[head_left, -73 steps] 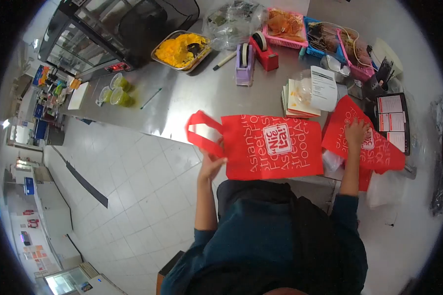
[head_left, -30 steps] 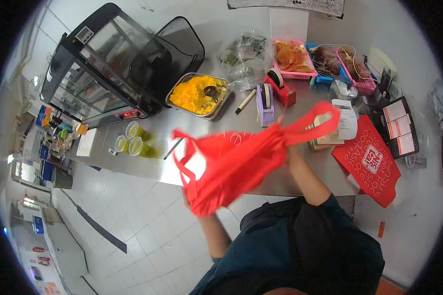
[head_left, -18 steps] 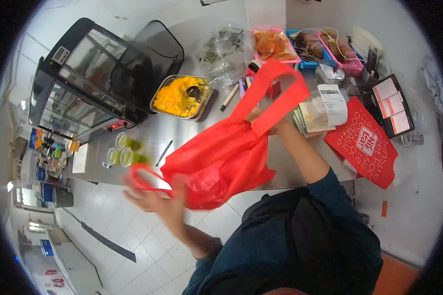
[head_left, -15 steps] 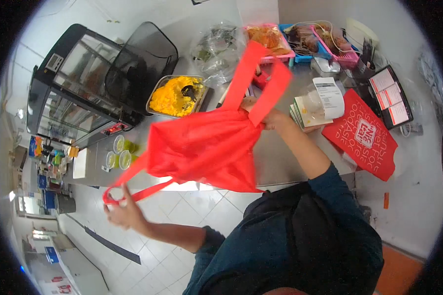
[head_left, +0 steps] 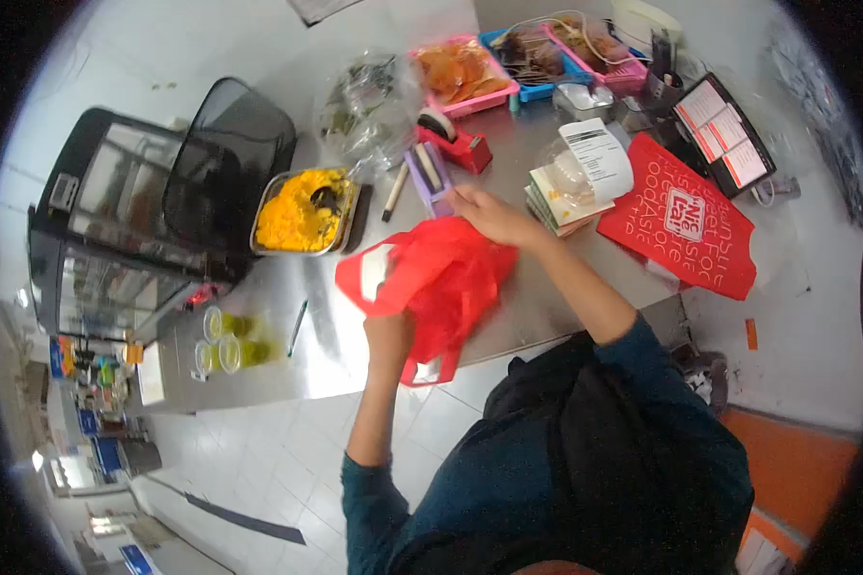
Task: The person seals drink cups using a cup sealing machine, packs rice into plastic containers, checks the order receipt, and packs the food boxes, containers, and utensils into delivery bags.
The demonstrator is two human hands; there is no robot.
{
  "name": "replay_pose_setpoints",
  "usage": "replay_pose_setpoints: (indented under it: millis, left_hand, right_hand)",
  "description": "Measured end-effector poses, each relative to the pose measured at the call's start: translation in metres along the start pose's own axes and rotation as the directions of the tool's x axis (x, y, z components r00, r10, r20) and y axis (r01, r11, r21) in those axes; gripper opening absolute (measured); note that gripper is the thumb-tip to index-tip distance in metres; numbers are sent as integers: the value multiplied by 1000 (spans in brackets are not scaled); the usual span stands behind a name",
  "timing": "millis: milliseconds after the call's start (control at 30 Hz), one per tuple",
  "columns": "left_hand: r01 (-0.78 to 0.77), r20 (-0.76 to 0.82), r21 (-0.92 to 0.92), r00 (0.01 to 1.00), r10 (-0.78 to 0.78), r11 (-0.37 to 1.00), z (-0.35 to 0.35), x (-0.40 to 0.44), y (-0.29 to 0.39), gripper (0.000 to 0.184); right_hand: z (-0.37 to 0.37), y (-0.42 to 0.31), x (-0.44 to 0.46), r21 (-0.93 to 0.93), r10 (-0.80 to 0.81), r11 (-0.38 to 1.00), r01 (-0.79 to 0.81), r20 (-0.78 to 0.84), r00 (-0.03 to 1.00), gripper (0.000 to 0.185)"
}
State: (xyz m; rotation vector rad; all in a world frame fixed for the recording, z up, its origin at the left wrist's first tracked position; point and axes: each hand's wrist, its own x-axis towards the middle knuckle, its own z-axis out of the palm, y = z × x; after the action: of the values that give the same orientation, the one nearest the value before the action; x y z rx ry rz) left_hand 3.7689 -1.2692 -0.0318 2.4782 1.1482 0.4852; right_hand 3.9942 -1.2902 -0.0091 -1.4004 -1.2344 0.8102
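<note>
A red cloth bag (head_left: 460,278) hangs bunched up over the front edge of the steel counter. My left hand (head_left: 390,337) is closed around its gathered cloth and handle, with the fingers partly hidden by the red fabric. Just above the bag, my right hand (head_left: 489,215) has its fingertips pressed together at the near end of a purple tape dispenser (head_left: 426,171). What those fingertips pinch, if anything, I cannot make out. A red tape dispenser (head_left: 465,151) stands behind, and a marker (head_left: 394,194) lies to the left.
On the left are a tray of yellow food (head_left: 302,216), cups of green liquid (head_left: 243,355), a pen (head_left: 298,328) and a glass display case (head_left: 115,249). Rightward lie notepads with a receipt (head_left: 594,158), another red bag (head_left: 686,220) and a tablet (head_left: 724,129). Food baskets (head_left: 465,81) line the back.
The bag, spread wide before, is now bunched and lower. My left hand has come in from the far left to the bag; my right hand has left the upper handles and moved beside the purple dispenser.
</note>
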Motion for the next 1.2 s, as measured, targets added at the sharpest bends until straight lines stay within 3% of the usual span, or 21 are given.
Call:
replay_pose_setpoints:
  millis: [33, 67, 133, 200, 267, 333, 400, 500, 567, 600, 633, 700, 733, 800, 867, 900, 933, 1033, 1100, 1167, 1200]
  left_hand:
    - [1, -65, -64, 998, -5, 998, 0, 6, -1, 36]
    - [39, -26, -88, 999, -42, 995, -4, 7, 5, 38]
    - [137, 56, -136, 990, -131, 981, -15, 6, 24, 41]
    - [76, 97, -397, 994, -41, 915, -9, 8, 36, 45]
    - [52, 191, -667, 976, 102, 743, 3, 9, 39, 48]
    - [257, 316, -733, 949, -20, 629, -2, 11, 29, 48]
    - [391, 347, -813, 920, -181, 431, -15, 16, 38, 50]
    - [350, 347, -279, 905, -246, 894, -6, 29, 29, 42]
    - [-71, 42, 25, 997, 70, 997, -25, 20, 55, 46]
    - [-114, 37, -23, 993, 115, 993, -48, 19, 79, 56]
    - [-174, 8, -46, 985, 175, 984, -67, 13, 109, 52]
    - [-255, 143, -440, 927, 347, 861, -70, -5, 149, 48]
    - [-503, 76, -396, 816, 573, 768, -60, -5, 173, 35]
    - [-586, 169, -444, 688, 706, 678, -14, -7, 197, 23]
    - [-424, 601, -175, 669, 437, 889, 44, 11, 197, 20]
    - [-480, 707, -68, 596, 381, 875, 68, 22, 183, 25]
    - [-450, 915, 68, 384, 125, 890, 76, 33, 178, 39]
    - [-334, 918, -2, 374, 134, 942, 120, 28, 129, 54]
    - [-126, 918, 14, 396, 37, 992, 126, 26, 140, 60]
    - [-207, 912, 56, 408, 34, 977, 119, 32, 156, 60]
    - [-385, 908, 93, 412, 81, 918, 118, 35, 161, 56]
  right_hand:
    - [-5, -8, -14, -290, -303, 935, 206, -347, 887, 34]
    - [-3, -15, -34, -607, -616, 754, 250, -522, 590, 28]
    - [14, -29, -92, -245, -560, 827, 506, -449, 697, 17]
    - [31, -32, -114, -333, -557, 787, 519, -22, 830, 13]
    - [34, 8, -116, -635, -156, 740, 223, 161, 975, 14]
    - [12, 32, -115, -822, 238, 566, 65, 238, 942, 15]
    - [-18, 48, -126, -853, 411, 517, -78, 168, 896, 16]
    - [-31, 35, -145, -897, 429, 438, -56, 154, 890, 15]
    - [-42, 33, -149, -901, 395, 432, 39, 228, 890, 16]
    - [-49, 32, -149, -903, 375, 422, 86, 259, 890, 16]
    - [-52, 31, -149, -913, 411, 393, 111, 283, 867, 16]
    - [-54, 27, -149, -923, 486, 340, 179, 336, 807, 17]
    - [-54, 24, -147, -920, 503, 347, 183, 347, 791, 17]
    - [-60, 19, -144, -911, 533, 360, 203, 379, 756, 18]
    - [-73, 32, -157, -896, 599, 261, 360, 443, 667, 18]
    - [-81, 38, -161, -874, 627, 215, 436, 466, 625, 18]
    - [-92, 41, -161, -930, 662, 235, 281, 365, 654, 28]
    - [-157, 40, -162, -923, 542, 367, 117, 315, 779, 40]
    - [-165, 44, -160, -931, 637, 354, 93, 313, 704, 44]
    - [-165, 45, -161, -921, 680, 376, 96, 345, 647, 47]
    - [-160, 43, -160, -908, 675, 404, 114, 380, 633, 48]
